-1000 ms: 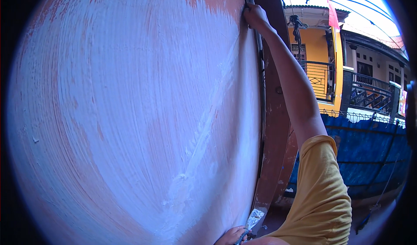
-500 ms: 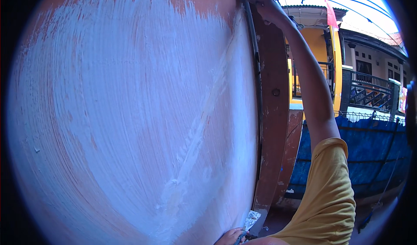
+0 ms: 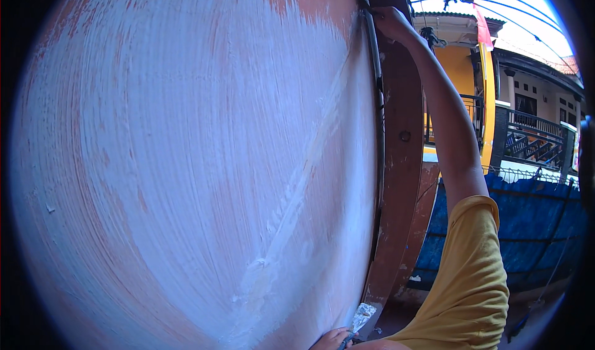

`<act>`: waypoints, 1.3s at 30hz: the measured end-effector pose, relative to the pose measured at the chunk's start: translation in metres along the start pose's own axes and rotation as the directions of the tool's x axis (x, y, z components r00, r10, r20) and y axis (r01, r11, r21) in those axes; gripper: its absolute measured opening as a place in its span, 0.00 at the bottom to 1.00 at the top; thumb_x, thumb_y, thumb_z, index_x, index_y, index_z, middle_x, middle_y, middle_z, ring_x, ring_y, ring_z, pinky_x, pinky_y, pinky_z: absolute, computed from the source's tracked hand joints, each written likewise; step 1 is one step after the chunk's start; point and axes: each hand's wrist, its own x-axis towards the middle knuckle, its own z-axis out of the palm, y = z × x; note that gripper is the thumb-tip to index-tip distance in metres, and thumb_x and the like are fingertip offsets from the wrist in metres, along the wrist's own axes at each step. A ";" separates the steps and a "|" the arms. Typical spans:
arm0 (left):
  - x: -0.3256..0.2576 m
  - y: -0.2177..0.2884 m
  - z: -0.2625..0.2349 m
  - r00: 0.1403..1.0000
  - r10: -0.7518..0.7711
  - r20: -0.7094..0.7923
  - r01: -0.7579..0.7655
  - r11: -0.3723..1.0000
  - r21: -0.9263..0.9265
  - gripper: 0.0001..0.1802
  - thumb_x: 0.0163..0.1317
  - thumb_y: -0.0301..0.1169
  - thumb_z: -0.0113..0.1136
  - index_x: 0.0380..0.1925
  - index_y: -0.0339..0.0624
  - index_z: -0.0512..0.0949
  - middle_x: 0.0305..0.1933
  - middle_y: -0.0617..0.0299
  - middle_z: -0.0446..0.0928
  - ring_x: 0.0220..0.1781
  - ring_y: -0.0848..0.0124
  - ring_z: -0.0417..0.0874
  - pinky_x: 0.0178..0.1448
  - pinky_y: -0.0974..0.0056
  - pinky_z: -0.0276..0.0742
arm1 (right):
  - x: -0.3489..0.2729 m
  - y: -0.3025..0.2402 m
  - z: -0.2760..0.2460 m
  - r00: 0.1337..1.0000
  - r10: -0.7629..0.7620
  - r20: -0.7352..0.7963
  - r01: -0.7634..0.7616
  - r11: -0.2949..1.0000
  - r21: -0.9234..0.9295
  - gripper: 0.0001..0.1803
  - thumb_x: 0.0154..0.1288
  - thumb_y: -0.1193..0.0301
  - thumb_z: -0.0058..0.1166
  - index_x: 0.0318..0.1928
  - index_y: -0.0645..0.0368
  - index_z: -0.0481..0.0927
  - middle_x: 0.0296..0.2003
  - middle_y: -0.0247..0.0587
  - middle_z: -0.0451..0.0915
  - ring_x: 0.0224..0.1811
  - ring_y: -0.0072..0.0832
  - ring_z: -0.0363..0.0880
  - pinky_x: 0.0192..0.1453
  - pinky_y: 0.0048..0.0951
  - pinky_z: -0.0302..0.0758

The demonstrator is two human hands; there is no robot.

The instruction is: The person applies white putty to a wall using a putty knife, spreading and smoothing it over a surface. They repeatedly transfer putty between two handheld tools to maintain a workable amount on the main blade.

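My right arm, in a yellow sleeve, reaches up to the top right edge of a wall (image 3: 186, 133) streaked with whitish coating. There my right hand (image 3: 394, 25) is closed beside a dark cable or thin pipe (image 3: 379, 96) that runs down the wall's edge. Whatever its fingers hold is hidden. At the bottom edge, my left hand (image 3: 333, 339) grips the dark handle of a putty knife. The putty knife's blade (image 3: 364, 316) is smeared with white and points up and right, close to the wall. A pale diagonal band of filler (image 3: 285, 217) crosses the coated surface.
A brown post (image 3: 400, 182) stands right of the wall's edge. Beyond it are a blue sheet fence (image 3: 508, 220), a yellow house front (image 3: 451, 65) and a dark railing (image 3: 536, 133). Overhead wires (image 3: 496, 6) and a red flag (image 3: 482, 27) hang above.
The scene has shifted slightly right and down as the view turned. My right hand is a little lower along the wall's edge and nearer the dark line. My left hand keeps hold of the putty knife.
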 end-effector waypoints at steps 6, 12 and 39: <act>0.004 -0.003 -0.002 0.998 0.040 0.050 -0.045 0.992 0.119 0.09 0.58 0.28 0.57 0.40 0.40 0.76 0.48 0.48 0.74 0.48 0.52 0.77 0.53 0.57 0.73 | -0.008 0.004 -0.013 0.976 -0.033 0.217 0.032 0.999 0.008 0.20 0.69 0.71 0.45 0.61 0.56 0.72 0.14 0.32 0.65 0.11 0.20 0.65 0.17 0.25 0.70; 0.008 -0.009 0.000 0.998 -0.013 0.057 0.011 0.999 0.044 0.08 0.61 0.27 0.55 0.40 0.38 0.76 0.42 0.52 0.74 0.33 0.65 0.79 0.38 0.63 0.77 | -0.034 0.012 -0.061 0.950 -0.054 0.309 0.059 0.998 -0.007 0.22 0.71 0.66 0.47 0.64 0.51 0.68 0.15 0.28 0.64 0.13 0.16 0.64 0.17 0.23 0.68; 0.002 0.028 -0.003 0.997 -0.045 -0.058 0.037 0.991 -0.128 0.08 0.60 0.24 0.55 0.39 0.35 0.77 0.44 0.53 0.75 0.35 0.68 0.77 0.41 0.66 0.74 | 0.007 0.014 0.038 0.984 0.051 -0.170 -0.082 0.980 -0.181 0.18 0.57 0.66 0.52 0.46 0.63 0.79 0.38 0.60 0.80 0.43 0.54 0.80 0.48 0.45 0.77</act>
